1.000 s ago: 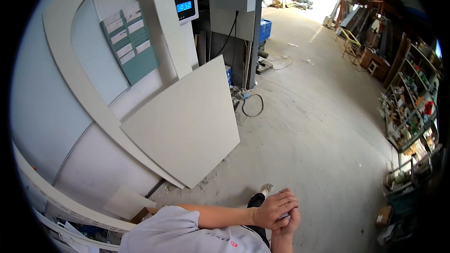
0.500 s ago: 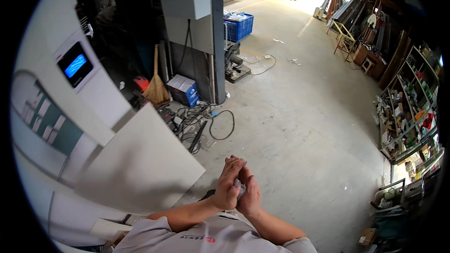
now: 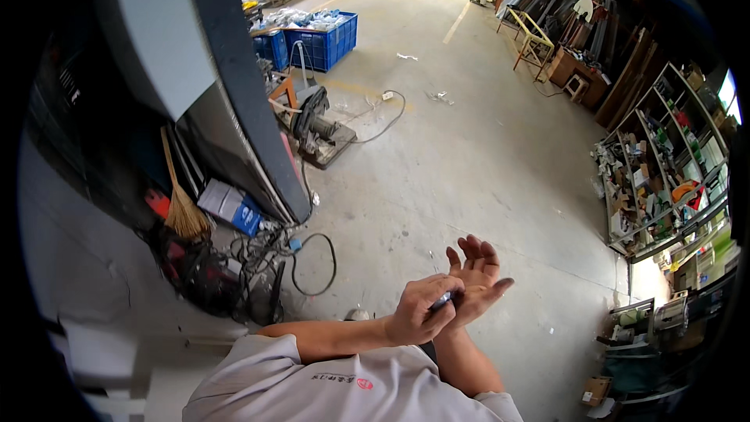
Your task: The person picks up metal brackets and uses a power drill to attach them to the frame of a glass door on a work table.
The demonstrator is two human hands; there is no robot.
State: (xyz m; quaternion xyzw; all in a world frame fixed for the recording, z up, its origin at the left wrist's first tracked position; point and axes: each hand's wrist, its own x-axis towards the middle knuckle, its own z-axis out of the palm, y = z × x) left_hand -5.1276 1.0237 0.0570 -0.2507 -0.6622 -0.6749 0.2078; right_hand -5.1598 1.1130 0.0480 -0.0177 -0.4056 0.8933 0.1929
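Observation:
My left hand (image 3: 422,311) is closed around a small, crumpled-looking bluish-grey thing (image 3: 442,301), mostly hidden by the fingers. That hand presses against the palm side of my right hand (image 3: 475,285). My right hand is open, palm turned up, with its fingers spread and the thumb pointing off to the right. Dark smudges show on its fingertips. Both hands are in front of my grey shirt (image 3: 367,391), above the concrete floor.
Tangled black cables (image 3: 262,266) lie at the left beside a blue-and-white box (image 3: 232,205) and a broom (image 3: 186,215). Past the dark pillar (image 3: 250,101) are a cut-off saw (image 3: 316,133) and a blue crate (image 3: 332,41). A cluttered shelf rack (image 3: 664,164) stands along the right.
My hands were pressed together around the small thing; now the right hand has opened out, while the left grips it. The view has turned right and come nearer the saw and pillar.

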